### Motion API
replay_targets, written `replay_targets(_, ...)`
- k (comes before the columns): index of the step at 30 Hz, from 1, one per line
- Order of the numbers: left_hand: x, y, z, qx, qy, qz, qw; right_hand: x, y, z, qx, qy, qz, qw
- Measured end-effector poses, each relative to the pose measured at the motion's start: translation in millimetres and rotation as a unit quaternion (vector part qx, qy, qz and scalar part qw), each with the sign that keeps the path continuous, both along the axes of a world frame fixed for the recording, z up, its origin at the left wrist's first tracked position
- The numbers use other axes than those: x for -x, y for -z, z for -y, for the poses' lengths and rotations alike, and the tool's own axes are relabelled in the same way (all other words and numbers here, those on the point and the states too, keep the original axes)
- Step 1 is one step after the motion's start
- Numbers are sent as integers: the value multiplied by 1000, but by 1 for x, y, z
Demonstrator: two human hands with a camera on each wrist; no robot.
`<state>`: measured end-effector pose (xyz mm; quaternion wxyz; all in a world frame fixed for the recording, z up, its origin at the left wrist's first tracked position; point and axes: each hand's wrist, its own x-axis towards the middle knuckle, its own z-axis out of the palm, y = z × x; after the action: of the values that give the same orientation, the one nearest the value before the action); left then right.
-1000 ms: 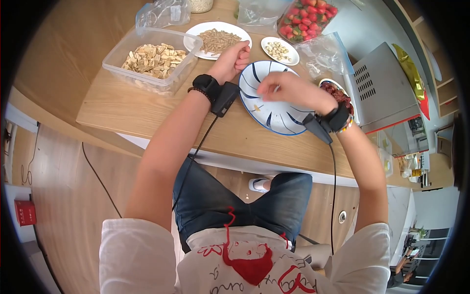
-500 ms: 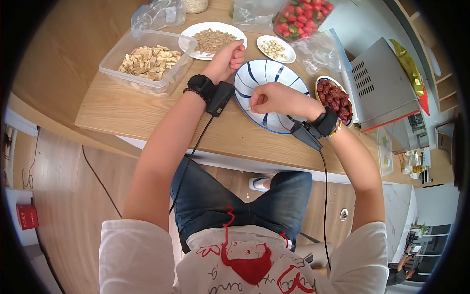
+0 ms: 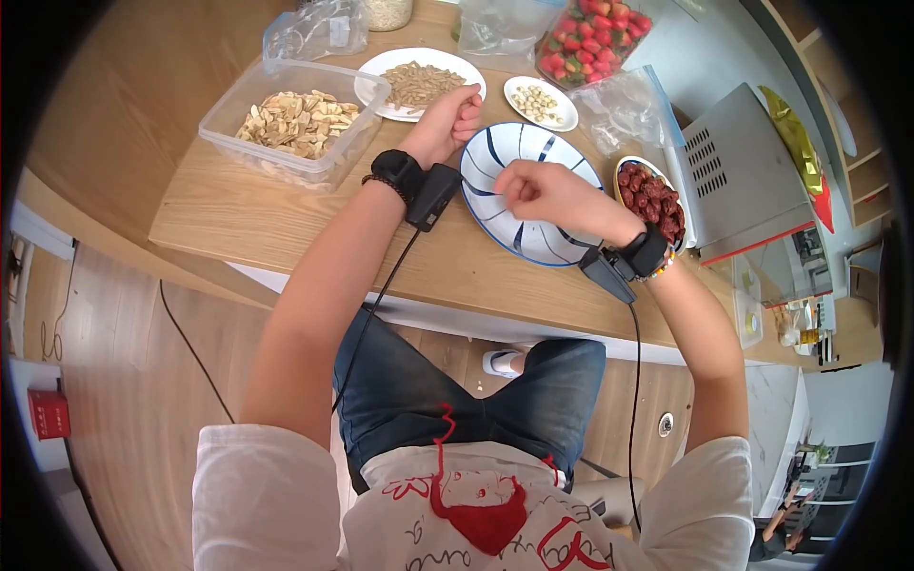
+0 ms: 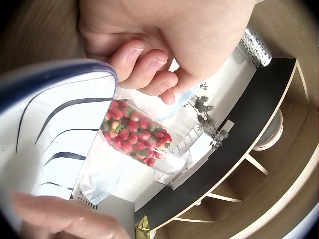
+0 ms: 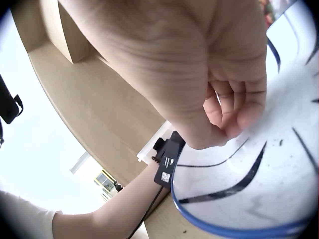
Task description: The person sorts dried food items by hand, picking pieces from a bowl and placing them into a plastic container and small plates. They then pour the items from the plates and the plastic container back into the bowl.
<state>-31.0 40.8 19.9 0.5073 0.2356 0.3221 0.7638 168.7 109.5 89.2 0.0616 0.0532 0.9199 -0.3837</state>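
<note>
A white plate with blue stripes and a blue rim (image 3: 533, 243) sits near the table's front edge. Over it my right hand (image 3: 557, 200) is bent down, thumb and fingertips pinched together close above its surface. A few tiny dark specks (image 5: 281, 143) lie on the plate below them. The fingers conceal whatever small piece is between them. My left hand (image 3: 446, 124) rests at the plate's far left rim with loosely curled fingers (image 4: 149, 64), holding nothing. Beyond it is a white oval plate of brown, stick-like bits (image 3: 419, 86).
A clear plastic box (image 3: 214, 138) of dried pale slices stands at left. A small dish of pale seeds (image 3: 535, 103) and a tub of strawberries (image 3: 595, 43) are behind. Right of the striped plate are a bowl of dried red dates (image 3: 652, 195) and a grey appliance (image 3: 733, 162).
My right hand went down to the plate's left side, where a small pale piece showed at its fingertips, then rose slightly rightward. That piece no longer shows on the plate. My left hand stays put.
</note>
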Motion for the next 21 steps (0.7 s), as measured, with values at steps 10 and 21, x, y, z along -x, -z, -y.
replay_targets(10,7,17,-7,-62,-1,-56,996,77,-68,24,93,52,-111,988)
replay_targets(21,-5,-5,3,-8,-7,-4,1000,29,-69,-12,128,82,-186,971)
